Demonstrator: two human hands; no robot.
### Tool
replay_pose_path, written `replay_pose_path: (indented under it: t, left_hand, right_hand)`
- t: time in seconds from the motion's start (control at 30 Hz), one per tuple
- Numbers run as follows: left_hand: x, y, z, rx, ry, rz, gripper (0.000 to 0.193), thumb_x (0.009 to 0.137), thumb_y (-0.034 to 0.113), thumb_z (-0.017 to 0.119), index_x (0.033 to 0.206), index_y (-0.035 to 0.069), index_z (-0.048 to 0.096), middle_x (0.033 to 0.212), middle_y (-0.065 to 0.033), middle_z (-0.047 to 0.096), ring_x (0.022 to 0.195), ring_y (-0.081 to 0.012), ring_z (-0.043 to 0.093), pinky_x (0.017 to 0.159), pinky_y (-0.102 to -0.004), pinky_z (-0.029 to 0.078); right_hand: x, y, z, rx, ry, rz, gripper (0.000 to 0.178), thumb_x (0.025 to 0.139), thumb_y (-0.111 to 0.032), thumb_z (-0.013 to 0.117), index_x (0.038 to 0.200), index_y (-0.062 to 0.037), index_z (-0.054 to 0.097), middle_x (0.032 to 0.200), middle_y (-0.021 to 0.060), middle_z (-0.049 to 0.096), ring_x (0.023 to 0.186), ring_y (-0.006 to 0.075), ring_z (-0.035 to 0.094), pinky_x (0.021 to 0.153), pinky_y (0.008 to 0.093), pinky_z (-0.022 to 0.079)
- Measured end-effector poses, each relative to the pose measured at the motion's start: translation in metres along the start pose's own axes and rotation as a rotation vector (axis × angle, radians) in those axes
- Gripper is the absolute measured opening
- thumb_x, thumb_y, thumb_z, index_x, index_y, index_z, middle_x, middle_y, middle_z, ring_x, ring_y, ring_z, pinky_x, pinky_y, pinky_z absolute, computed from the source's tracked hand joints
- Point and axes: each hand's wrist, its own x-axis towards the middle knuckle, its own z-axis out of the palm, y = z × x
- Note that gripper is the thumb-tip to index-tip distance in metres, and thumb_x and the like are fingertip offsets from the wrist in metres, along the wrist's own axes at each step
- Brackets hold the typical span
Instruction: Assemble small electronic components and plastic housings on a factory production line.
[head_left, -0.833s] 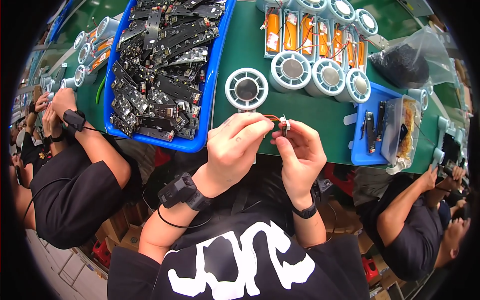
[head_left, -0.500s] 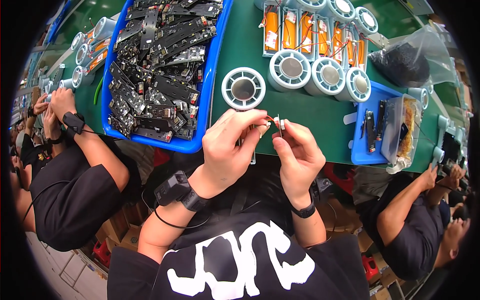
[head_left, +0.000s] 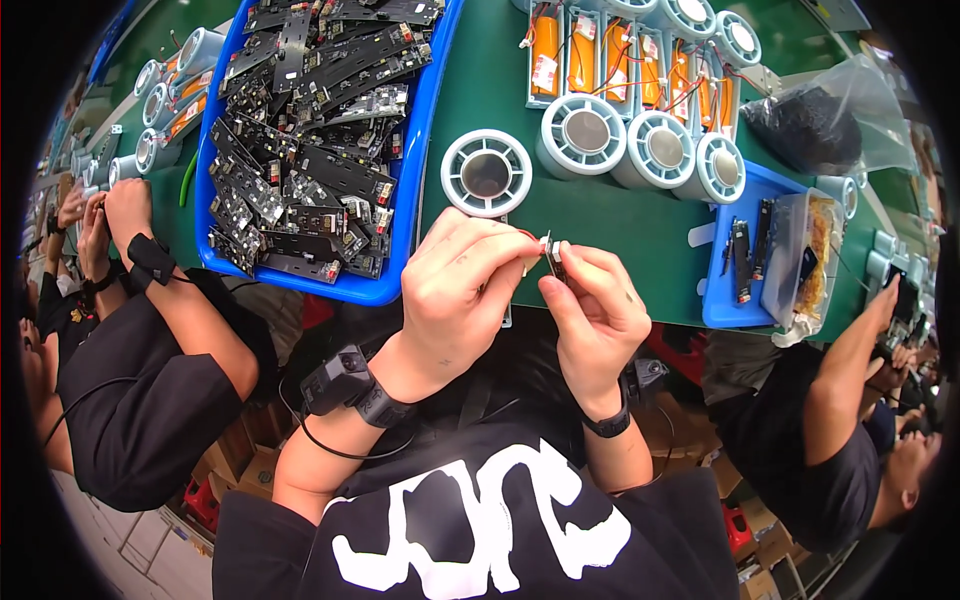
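Above the table's near edge, my left hand [head_left: 455, 285] is closed in a pinch on a thin red wire [head_left: 527, 234] whose end meets a small circuit board [head_left: 554, 264]. My right hand [head_left: 602, 318] pinches that board between thumb and fingers, tilted nearly on edge. A white connector [head_left: 546, 243] shows at the board's upper end, between the two hands; whether the plug is fully seated I cannot tell. Just beyond my left hand stands a pale blue housing with a round, spoked end [head_left: 487, 173], its lower part hidden by my fingers.
A large blue tray [head_left: 378, 291] heaped with black circuit boards lies to the left. Several pale blue housings with orange batteries [head_left: 583, 60] stand at the back. On the right are a smaller blue tray [head_left: 713, 312], a clear box [head_left: 790, 275] and a plastic bag [head_left: 870, 110]. Co-workers sit both sides.
My hands have drawn slightly closer together, and less of the wire shows between my left fingertips and the board. The co-worker on the right has raised an arm.
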Motion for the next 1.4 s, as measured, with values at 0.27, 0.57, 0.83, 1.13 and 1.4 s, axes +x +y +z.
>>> replay_pose_path:
  t: [0.27,0.57,0.83,1.13,1.4]
  left_hand:
    - [0.000,-0.004,-0.004,0.030,-0.047,0.017,0.022,0.080,-0.004,0.076,0.101,0.002,0.073,0.089,-0.0071,0.069,0.078,-0.0239,0.064,0.066,-0.0320,0.052]
    - [-0.003,-0.005,-0.007,0.012,-0.109,0.035,0.029,0.078,-0.007,0.077,0.106,0.001,0.075,0.103,-0.0092,0.063,0.075,-0.0159,0.064,0.064,-0.0274,0.052]
    - [-0.005,-0.012,-0.004,0.011,-0.106,0.100,0.028,0.077,-0.007,0.077,0.104,0.001,0.074,0.102,-0.0098,0.062,0.075,-0.0168,0.063,0.065,-0.0276,0.053]
    - [0.001,-0.005,-0.009,-0.021,-0.116,0.047,0.027,0.075,-0.009,0.078,0.100,0.001,0.075,0.098,-0.0104,0.068,0.080,-0.0196,0.068,0.065,-0.0279,0.055]
    - [0.004,0.001,-0.014,-0.036,-0.183,-0.043,0.018,0.075,-0.005,0.080,0.092,0.001,0.077,0.083,-0.0094,0.071,0.072,-0.0207,0.070,0.062,-0.0283,0.056]
  right_hand:
    - [0.014,-0.004,-0.013,0.162,-0.142,0.150,0.032,0.084,0.012,0.075,0.115,0.0037,0.073,0.108,0.0125,0.069,0.090,0.0134,0.068,0.072,0.0220,0.057]
    - [0.027,-0.011,-0.024,0.157,-0.274,0.215,0.031,0.085,0.012,0.074,0.115,0.0043,0.073,0.105,0.0104,0.069,0.089,0.0110,0.068,0.071,0.0207,0.056]
    - [0.031,-0.017,-0.029,0.129,-0.299,0.250,0.033,0.082,0.016,0.073,0.114,0.0052,0.073,0.100,0.0106,0.070,0.081,0.0080,0.061,0.067,0.0184,0.048]
    - [0.039,-0.015,-0.034,0.181,-0.365,0.375,0.029,0.085,0.010,0.074,0.114,0.0046,0.074,0.097,0.0055,0.069,0.081,0.0051,0.063,0.068,0.0174,0.050]
    - [0.057,-0.019,-0.040,0.179,-0.500,0.468,0.026,0.085,0.009,0.075,0.110,0.0057,0.075,0.095,0.0044,0.068,0.079,0.0039,0.062,0.068,0.0175,0.049]
